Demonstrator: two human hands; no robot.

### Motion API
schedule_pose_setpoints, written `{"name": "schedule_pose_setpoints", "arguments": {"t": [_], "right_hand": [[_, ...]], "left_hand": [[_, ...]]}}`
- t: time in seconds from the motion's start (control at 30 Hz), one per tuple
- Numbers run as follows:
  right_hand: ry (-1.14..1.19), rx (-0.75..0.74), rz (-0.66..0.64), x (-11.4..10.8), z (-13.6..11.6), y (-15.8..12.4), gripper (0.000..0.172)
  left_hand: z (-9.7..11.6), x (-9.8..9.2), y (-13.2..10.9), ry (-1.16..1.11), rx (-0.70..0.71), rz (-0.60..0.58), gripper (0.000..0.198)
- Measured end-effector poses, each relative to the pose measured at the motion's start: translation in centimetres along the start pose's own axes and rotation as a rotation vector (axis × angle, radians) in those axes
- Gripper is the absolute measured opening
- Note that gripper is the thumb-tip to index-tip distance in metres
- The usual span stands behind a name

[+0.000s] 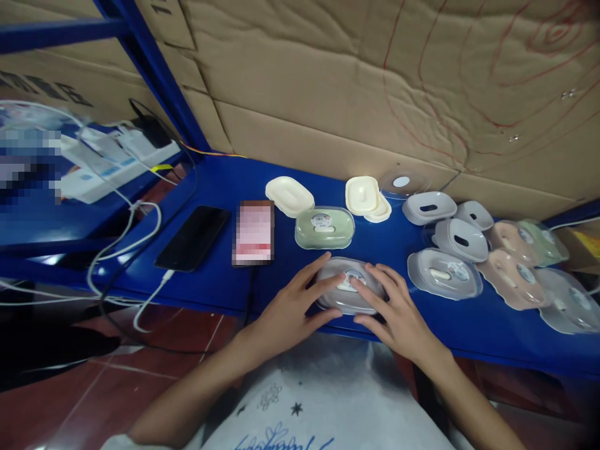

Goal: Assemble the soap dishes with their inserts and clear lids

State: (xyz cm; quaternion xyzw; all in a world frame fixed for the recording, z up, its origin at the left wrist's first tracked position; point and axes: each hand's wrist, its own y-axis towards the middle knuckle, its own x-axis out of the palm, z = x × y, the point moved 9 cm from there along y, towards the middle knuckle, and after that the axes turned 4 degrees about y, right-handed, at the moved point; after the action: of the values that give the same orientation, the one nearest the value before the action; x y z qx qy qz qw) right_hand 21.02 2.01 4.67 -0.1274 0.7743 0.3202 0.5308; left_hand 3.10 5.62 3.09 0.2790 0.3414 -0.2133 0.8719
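Observation:
A grey oval soap-box-like container (330,294) with a clear lid and a round printed label lies at the table's front edge, right before me. My left hand (309,297) is on its left side, fingers spread, the index and middle fingers reaching over the lid and the thumb at the near rim. From the right, my right hand (394,300) touches the same lid with outstretched fingers, one on the label. Both hands are open and partly cover the container. Just behind it sits a green container (324,231) with a clear lid and a similar label.
Cream trays (289,195) and cream lid-like parts (362,194) lie behind. To the right stand grey boxes (429,207), a lidded grey container (444,273) and lidded pink ones (514,278). A cabled black phone (193,237) and a blurred-screen device (254,232) lie left. Cardboard (300,81) rises behind.

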Motion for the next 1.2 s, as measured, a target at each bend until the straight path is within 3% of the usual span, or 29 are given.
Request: {"name": "schedule_pose_setpoints", "arguments": {"t": [0.23, 0.6, 0.9, 1.2], "right_hand": [[-0.013, -0.176, 0.04, -0.2, -1.8, -0.3, 0.074], [0.04, -0.12, 0.026, -0.1, -1.8, -0.4, 0.08], [0.005, -0.148, 0.021, 0.1, -2.3, -0.7, 0.079], [0.047, -0.074, 0.059, -0.6, -1.6, -0.8, 0.076]], "left_hand": [[-0.4, 0.0, -0.2, -0.1, -0.038, -0.013, 0.059], [-0.5, -0.6, -0.2, -0.09, -0.011, 0.042, 0.066], [-0.6, 0.1, -0.1, -0.022, -0.046, -0.022, 0.074], [-0.2, 0.3, 0.2, -0.003, -0.045, -0.029, 0.075]]}}
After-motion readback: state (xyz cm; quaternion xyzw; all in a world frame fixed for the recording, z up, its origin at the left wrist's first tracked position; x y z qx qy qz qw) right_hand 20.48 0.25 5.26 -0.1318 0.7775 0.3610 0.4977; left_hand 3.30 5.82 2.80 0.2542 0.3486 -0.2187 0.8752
